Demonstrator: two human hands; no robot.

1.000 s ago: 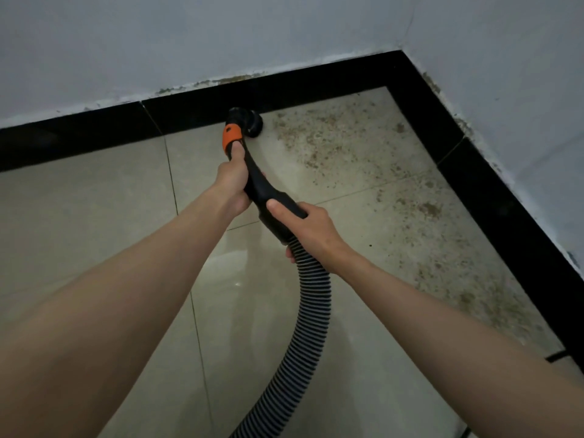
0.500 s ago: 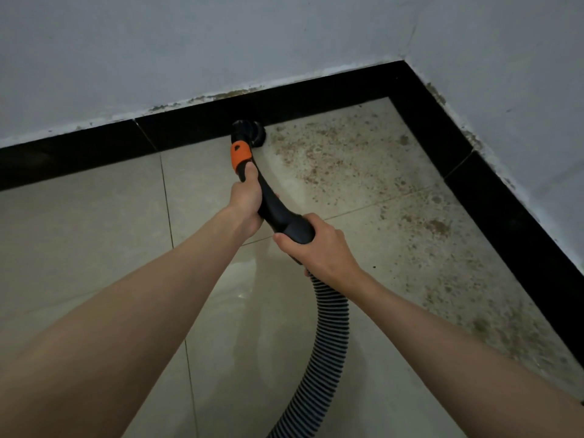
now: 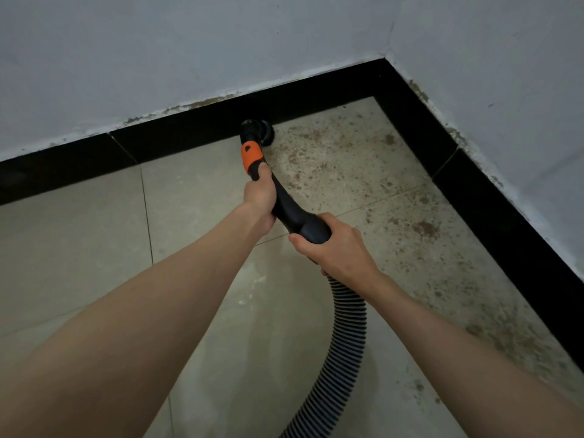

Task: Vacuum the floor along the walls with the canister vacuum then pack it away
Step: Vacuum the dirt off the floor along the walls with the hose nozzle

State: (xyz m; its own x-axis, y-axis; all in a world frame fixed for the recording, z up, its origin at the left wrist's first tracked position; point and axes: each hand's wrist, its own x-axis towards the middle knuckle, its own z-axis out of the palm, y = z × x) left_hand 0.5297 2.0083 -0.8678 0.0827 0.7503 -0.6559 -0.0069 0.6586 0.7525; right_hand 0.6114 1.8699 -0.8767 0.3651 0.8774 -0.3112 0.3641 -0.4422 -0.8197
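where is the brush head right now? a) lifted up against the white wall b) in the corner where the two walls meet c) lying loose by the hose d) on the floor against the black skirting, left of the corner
d: the brush head sits on the floor against the black skirting, with speckled dirt between it and the corner, while the left hand and right hand grip the handle.

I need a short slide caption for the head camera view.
Both hands, left hand and right hand, grip the vacuum handle, brush nozzle at the black baseboard.
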